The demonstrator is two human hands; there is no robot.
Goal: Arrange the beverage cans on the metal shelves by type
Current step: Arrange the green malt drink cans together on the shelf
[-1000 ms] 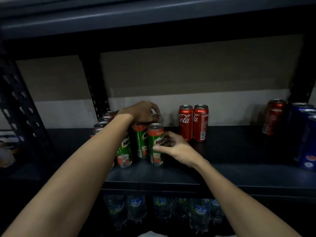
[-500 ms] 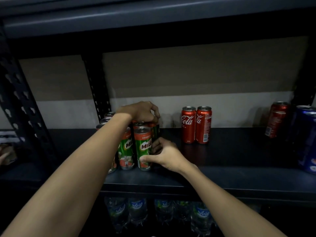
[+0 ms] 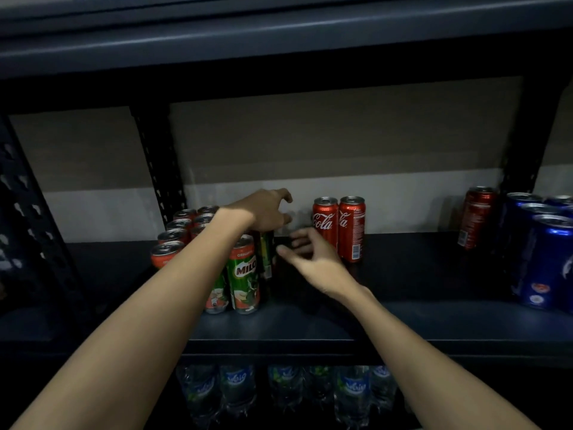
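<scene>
I see Milo cans (image 3: pixel 245 274) at 9 o'clock on the shelf (image 3: pixel 403 318); left hand (image 3: pixel 266 212) fingers spread above, possibly touching; right hand (image 3: pixel 313 259) fingers loosely spread, empty. Left forearm hides some cans.

Green-and-red Milo cans (image 3: pixel 246 274), red Coca-Cola cans (image 3: pixel 338 228), blue cans (image 3: pixel 545 259), dark grey shelf (image 3: pixel 403 318)

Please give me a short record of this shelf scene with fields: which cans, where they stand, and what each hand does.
Milo cans: upright, grouped at the left of the metal shelf
Coca-Cola cans: pair, upright, mid shelf at the back
Lone red can: far right, beside the blue cans
Left hand: above the rear Milo cans, fingers loosely curled, grip unclear
Right hand: open, holds nothing, just right of the Milo group
Lower shelf: water bottles
</scene>
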